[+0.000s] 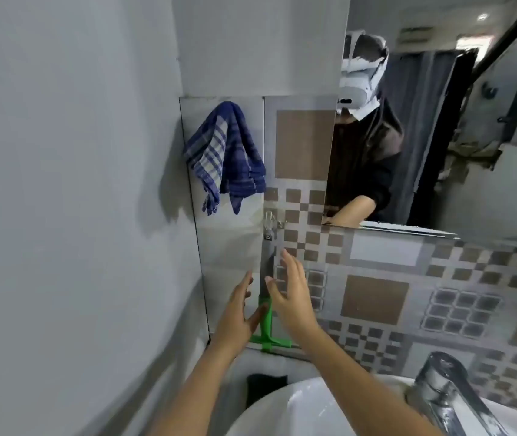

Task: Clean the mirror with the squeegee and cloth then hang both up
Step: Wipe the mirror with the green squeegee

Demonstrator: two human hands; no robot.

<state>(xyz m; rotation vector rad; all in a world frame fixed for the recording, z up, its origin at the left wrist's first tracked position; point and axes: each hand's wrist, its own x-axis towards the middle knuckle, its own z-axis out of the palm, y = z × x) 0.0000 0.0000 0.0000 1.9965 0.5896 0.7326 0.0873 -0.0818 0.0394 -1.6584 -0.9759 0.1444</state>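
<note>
Tiled wall [376, 297] | squeegee [266, 322] hanging; cloth [225, 155] hung | left hand [238, 319], right hand [291, 297] grips spread, empty

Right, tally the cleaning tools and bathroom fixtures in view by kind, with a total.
Cloth, blue checked, hanging on the wall: 1
Squeegee, green, hanging between the hands: 1
Mirror: 1
Tap, chrome: 1
Sink, white: 1
Total: 5

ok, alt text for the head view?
Two bare hands, left hand and right hand, are spread open on either side of a green squeegee hanging against the tiled wall. A blue checked cloth hangs above it, beside the mirror, over a white sink.
</note>
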